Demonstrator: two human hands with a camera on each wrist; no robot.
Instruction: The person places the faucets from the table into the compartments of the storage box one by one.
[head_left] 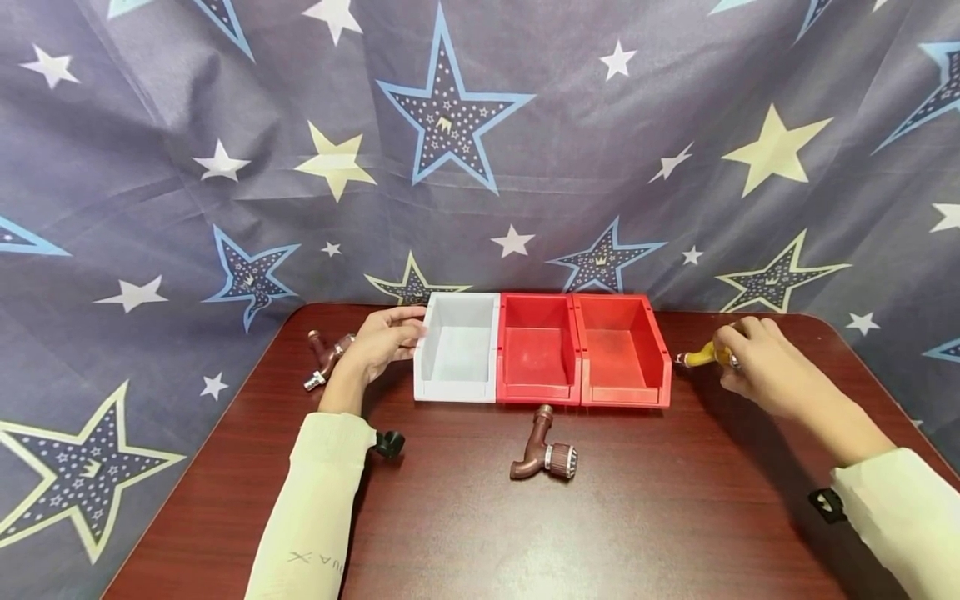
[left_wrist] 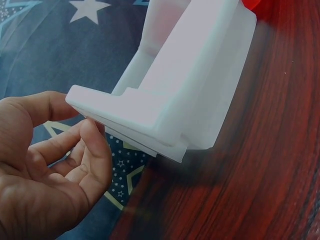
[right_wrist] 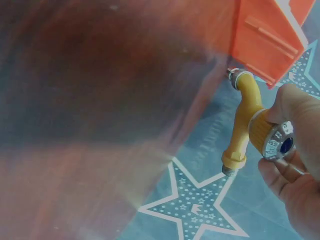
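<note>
At the left end of a row of bins, my left hand point(head_left: 382, 337) pinches the side edge of the white bin point(head_left: 456, 390). The left wrist view shows the fingers point(left_wrist: 95, 142) curled at that bin's corner point(left_wrist: 120, 107). Over on the right, my right hand point(head_left: 772, 367) grips a yellow tap point(head_left: 701, 357) by its ribbed knob, thumb on one side and fingers on the other. Its silver-ringed mouth point(right_wrist: 236, 77) points toward the orange-red bin point(right_wrist: 265, 45), and the threaded end point(right_wrist: 229, 170) sticks out the other way.
Beside the white bin stand a red bin point(head_left: 536, 393) and an orange-red bin point(head_left: 626, 398), side by side. A brown tap point(head_left: 537, 450) lies in front of them. Another brown tap with a silver end point(head_left: 324, 358) lies left of my left hand. Star-patterned cloth point(head_left: 570, 167) hangs behind the table.
</note>
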